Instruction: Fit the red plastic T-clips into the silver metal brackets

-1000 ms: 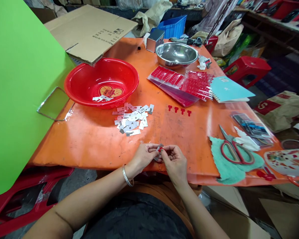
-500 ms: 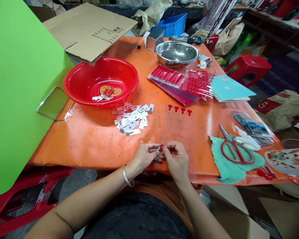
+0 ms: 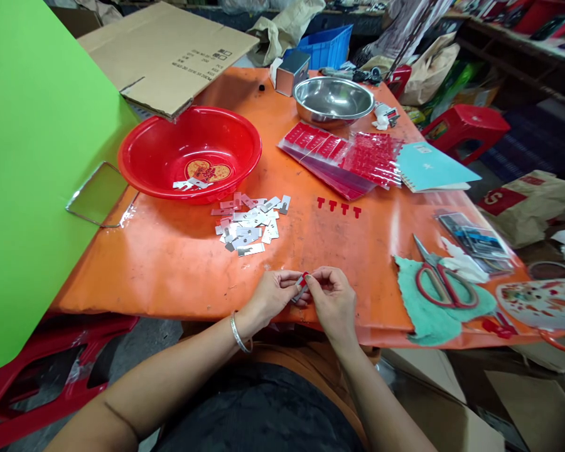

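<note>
Near the table's front edge, my left hand (image 3: 274,294) pinches a small metal plate (image 3: 297,295) with a red T-shaped piece (image 3: 304,278) on it. From the other side my right hand (image 3: 333,301) has its thumb and fingers closed on the same plate, by the red piece. My fingers partly cover both. Ahead to the left lies a loose pile of similar silvery metal plates (image 3: 250,225). Beyond my right hand, several red T-shaped pieces (image 3: 339,207) stand in a row on the orange table.
A red basin (image 3: 245,150) holds a few plates. Behind are a steel bowl (image 3: 334,100) and sheets of red pieces (image 3: 329,150). Scissors (image 3: 445,285) rest on a green cloth (image 3: 424,320) at right. A bright green panel (image 3: 37,188) blocks the left side beside a cardboard sheet (image 3: 169,56).
Both hands keep nearly the same hold on the plate and red piece. The whole view has shifted very slightly; nothing else visibly moves.
</note>
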The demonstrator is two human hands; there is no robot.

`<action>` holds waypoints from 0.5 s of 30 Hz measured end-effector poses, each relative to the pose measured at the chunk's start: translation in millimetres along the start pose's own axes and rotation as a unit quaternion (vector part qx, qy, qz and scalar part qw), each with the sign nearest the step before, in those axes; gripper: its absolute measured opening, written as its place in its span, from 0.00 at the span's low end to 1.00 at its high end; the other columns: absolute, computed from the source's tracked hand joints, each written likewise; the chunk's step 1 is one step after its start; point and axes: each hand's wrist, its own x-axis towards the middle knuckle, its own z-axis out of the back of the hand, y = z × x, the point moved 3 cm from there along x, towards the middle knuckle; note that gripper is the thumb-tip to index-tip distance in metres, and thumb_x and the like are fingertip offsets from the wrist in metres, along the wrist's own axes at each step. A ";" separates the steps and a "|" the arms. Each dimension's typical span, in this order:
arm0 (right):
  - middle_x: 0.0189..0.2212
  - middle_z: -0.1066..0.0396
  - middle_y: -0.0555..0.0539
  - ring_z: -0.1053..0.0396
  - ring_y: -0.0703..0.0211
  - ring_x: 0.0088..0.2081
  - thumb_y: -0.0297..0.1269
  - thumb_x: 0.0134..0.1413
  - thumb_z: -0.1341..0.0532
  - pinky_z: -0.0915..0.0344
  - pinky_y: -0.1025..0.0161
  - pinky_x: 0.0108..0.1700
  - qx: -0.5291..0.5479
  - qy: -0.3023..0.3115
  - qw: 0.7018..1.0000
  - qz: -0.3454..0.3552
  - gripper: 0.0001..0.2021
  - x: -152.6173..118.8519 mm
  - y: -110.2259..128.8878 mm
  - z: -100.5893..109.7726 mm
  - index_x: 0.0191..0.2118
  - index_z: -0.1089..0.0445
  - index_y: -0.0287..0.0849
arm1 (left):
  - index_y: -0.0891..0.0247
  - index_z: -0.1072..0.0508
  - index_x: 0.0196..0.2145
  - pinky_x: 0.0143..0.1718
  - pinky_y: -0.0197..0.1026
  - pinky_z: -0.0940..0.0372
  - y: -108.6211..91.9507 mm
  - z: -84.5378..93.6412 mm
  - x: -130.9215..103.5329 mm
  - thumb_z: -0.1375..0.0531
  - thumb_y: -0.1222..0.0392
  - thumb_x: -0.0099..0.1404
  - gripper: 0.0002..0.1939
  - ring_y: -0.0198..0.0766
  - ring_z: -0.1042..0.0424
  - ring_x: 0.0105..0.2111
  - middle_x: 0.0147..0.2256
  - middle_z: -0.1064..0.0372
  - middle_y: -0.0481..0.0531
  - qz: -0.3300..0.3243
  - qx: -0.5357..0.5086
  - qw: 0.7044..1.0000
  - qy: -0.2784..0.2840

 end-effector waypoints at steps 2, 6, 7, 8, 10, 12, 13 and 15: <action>0.27 0.35 0.50 0.36 0.62 0.28 0.37 0.50 0.40 0.37 0.64 0.30 0.000 -0.003 1.000 -0.004 0.06 0.1 0.1 -0.1 0.28 0.34 0.41 | 0.72 0.26 0.37 0.29 0.37 0.32 -0.2 0.0 -0.3 0.33 0.55 0.47 0.21 0.32 0.29 0.22 0.26 0.27 0.53 -0.002 0.000 1.000 0.000; 0.25 0.35 0.51 0.36 0.63 0.25 0.38 0.49 0.39 0.36 0.65 0.27 0.039 0.002 0.998 -0.052 0.06 -1.3 2.3 -1.6 0.28 0.35 0.42 | 0.71 0.25 0.38 0.30 0.38 0.32 -1.1 -0.4 -1.4 0.34 0.56 0.49 0.20 0.33 0.29 0.23 0.26 0.27 0.53 -0.009 0.005 1.000 0.003; 0.23 0.36 0.52 0.36 0.63 0.23 0.39 0.50 0.39 0.35 0.65 0.25 0.063 0.011 0.995 -0.077 0.07 -2.1 2.5 -2.7 0.28 0.36 0.42 | 0.71 0.25 0.38 0.30 0.38 0.32 -1.3 -0.5 -1.8 0.34 0.56 0.49 0.19 0.34 0.29 0.23 0.26 0.27 0.53 -0.011 0.007 1.000 0.003; 0.22 0.36 0.53 0.36 0.64 0.21 0.40 0.50 0.39 0.35 0.66 0.23 0.089 0.020 0.991 -0.102 0.08 -3.1 2.8 -3.9 0.29 0.37 0.42 | 0.71 0.25 0.38 0.30 0.38 0.32 -1.6 -0.6 -2.1 0.34 0.56 0.49 0.19 0.34 0.29 0.23 0.26 0.27 0.53 -0.012 0.009 1.000 0.003; 0.20 0.36 0.54 0.37 0.64 0.19 0.41 0.50 0.39 0.35 0.66 0.21 0.128 0.030 0.982 -0.135 0.09 -4.7 3.3 -5.9 0.29 0.38 0.43 | 0.70 0.24 0.38 0.31 0.38 0.32 -1.9 -0.6 -2.7 0.34 0.56 0.50 0.18 0.34 0.29 0.24 0.26 0.26 0.53 -0.015 0.015 1.000 0.001; 0.20 0.36 0.54 0.36 0.65 0.19 0.41 0.48 0.37 0.34 0.67 0.20 0.155 0.025 0.977 -0.145 0.10 -5.0 3.3 -6.6 0.29 0.38 0.43 | 0.70 0.24 0.38 0.32 0.39 0.32 -2.0 -0.6 -3.0 0.34 0.56 0.50 0.18 0.35 0.28 0.25 0.27 0.26 0.53 -0.018 0.019 1.000 0.001; 0.21 0.35 0.54 0.35 0.65 0.19 0.41 0.47 0.36 0.34 0.67 0.21 0.171 0.017 0.974 -0.147 0.11 -4.8 3.0 -6.5 0.31 0.39 0.43 | 0.70 0.25 0.38 0.32 0.39 0.32 -1.9 -0.5 -3.1 0.34 0.56 0.50 0.19 0.35 0.28 0.25 0.27 0.26 0.54 -0.017 0.019 1.000 0.001; 0.23 0.33 0.55 0.33 0.64 0.21 0.39 0.44 0.35 0.32 0.67 0.22 0.216 0.006 0.964 -0.154 0.16 -4.0 1.5 -6.1 0.37 0.41 0.44 | 0.70 0.25 0.39 0.32 0.39 0.32 -1.5 -0.3 -3.3 0.34 0.56 0.50 0.19 0.36 0.28 0.26 0.28 0.26 0.54 -0.013 0.018 1.000 -0.002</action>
